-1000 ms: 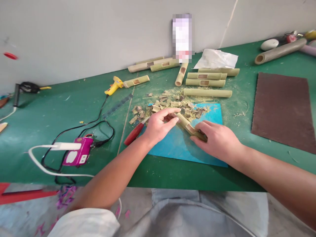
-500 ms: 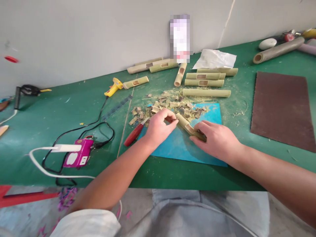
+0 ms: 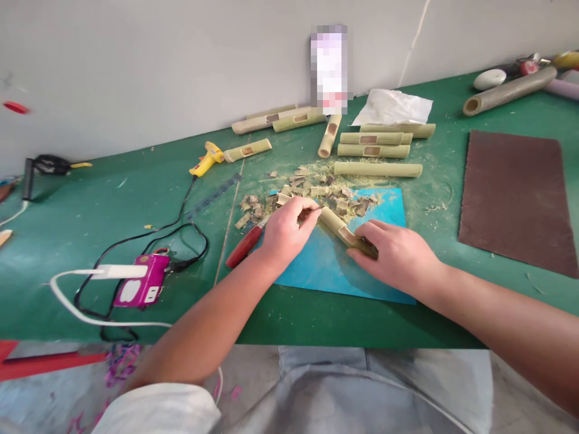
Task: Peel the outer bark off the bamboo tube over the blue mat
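My right hand (image 3: pixel 391 256) is wrapped round the near end of a bamboo tube (image 3: pixel 333 222) with a notch cut in its side. The tube lies slanted over a blue sheet (image 3: pixel 312 274). At the tube's far end, my left hand (image 3: pixel 289 232) is pinched on a small, thin dark piece, too small to make out well. Bamboo chips (image 3: pixel 341 205) and shavings are heaped just beyond both hands. A red-handled tool (image 3: pixel 244 246) lies left of my left hand, its blade partly hidden by chips and hand.
Several bamboo tubes (image 3: pixel 374 150) lie at the back, some under white paper (image 3: pixel 392 107). A yellow glue gun (image 3: pixel 207 159) and a magenta power block (image 3: pixel 143 280) with cables are on the left. A brown sheet (image 3: pixel 515 199) lies right. A blurred-out phone (image 3: pixel 329 69) leans on the wall.
My left hand has shifted slightly left, away from the tube's far end, still pinched. The right hand and the tube stay in place.
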